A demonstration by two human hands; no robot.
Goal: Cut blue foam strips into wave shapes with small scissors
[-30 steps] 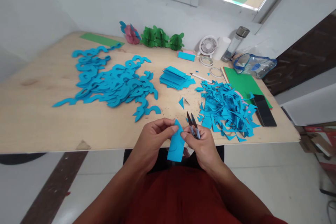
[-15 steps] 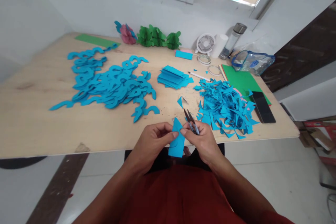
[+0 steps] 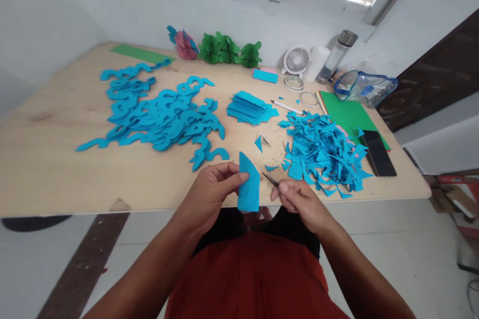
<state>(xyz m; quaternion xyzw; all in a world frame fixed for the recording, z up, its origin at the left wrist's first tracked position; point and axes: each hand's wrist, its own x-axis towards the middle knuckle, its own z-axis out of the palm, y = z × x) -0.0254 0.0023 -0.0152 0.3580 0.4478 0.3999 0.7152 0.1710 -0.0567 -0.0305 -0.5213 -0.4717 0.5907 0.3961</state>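
Observation:
Pinched between the thumb and fingers of my left hand (image 3: 220, 183) is a blue paper piece (image 3: 248, 192), held upright at the table's front edge. Its top is cut to a slanted point, and a curved drawn line shows on its lower part. My right hand (image 3: 301, 202) grips small scissors (image 3: 270, 178), whose blades point up and left, just apart from the paper's right edge. Fingers cover the scissors' handles. Small blue offcuts (image 3: 259, 143) lie on the table beyond the scissors.
Wavy blue cut-outs (image 3: 168, 119) are heaped on the left. Folded blue papers (image 3: 249, 108) lie mid-table, with a pile of blue scraps (image 3: 325, 152) at right beside a phone (image 3: 379, 153). Along the back stand green paper shapes (image 3: 226, 49), a fan (image 3: 297, 60) and a bottle (image 3: 337, 57).
My right hand has let go of the paper and drawn away rightward, turning the scissors toward the sheet. My left hand has raised the paper slightly and turned it. The view shifted a little.

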